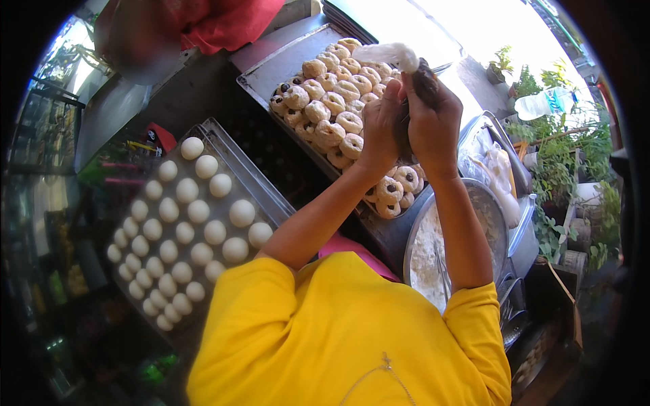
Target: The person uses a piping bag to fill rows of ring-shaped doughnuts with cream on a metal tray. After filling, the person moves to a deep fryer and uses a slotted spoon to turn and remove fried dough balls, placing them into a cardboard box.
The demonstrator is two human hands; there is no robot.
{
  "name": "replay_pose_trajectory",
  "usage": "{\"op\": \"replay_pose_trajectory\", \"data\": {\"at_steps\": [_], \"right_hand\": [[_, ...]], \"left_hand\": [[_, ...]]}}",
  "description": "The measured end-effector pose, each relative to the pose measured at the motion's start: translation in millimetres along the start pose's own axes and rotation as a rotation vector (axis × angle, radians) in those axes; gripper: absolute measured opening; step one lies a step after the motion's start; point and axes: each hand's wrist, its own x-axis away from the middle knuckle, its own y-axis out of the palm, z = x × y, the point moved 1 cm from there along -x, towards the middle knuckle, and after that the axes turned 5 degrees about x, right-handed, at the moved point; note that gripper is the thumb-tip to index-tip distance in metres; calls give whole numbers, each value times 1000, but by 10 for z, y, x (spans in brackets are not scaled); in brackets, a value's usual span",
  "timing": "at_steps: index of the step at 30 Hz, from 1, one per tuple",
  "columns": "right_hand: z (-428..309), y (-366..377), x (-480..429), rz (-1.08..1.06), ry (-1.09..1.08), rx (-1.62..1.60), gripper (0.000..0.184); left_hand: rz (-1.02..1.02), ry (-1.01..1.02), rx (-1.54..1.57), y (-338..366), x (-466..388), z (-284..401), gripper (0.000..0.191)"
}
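Both my hands grip a clear plastic piping bag (390, 54) with a dark brown filling. My left hand (382, 132) is wrapped around its lower part, and my right hand (435, 127) squeezes higher up, near the loose twisted end. The bag's tip is hidden by my hands. Below and around them, powder-coated ring doughnuts (349, 122) are heaped on a metal tray (277, 56). A few doughnuts (389, 189) at the near end have dark filling in their holes, as do some at the left edge.
Left of me, a metal tray (244, 189) bears rows of round pale dough balls (187, 190). By my right forearm stands a metal bowl (500, 213) of white powder with tongs (441, 269). Beyond it lie plastic bags (500, 167). A water bottle (546, 103) and potted plants (551, 172) are farther right.
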Motion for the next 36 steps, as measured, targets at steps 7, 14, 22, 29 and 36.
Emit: {"op": "replay_pose_trajectory", "data": {"at_steps": [7, 14, 22, 29, 36], "right_hand": [[73, 30, 103, 8, -77, 12, 14], [-70, -97, -113, 25, -74, -100, 27], [-338, -95, -533, 97, -293, -234, 37], [-336, 96, -527, 31, -67, -207, 27], [-1, 438, -403, -50, -8, -89, 25]], "left_hand": [[61, -27, 106, -75, 78, -127, 43], [17, 123, -109, 128, -67, 34, 51], [-24, 243, -424, 257, -491, 354, 56], [41, 190, -516, 24, -517, 466, 56], [136, 82, -103, -274, -372, 237, 48]]}}
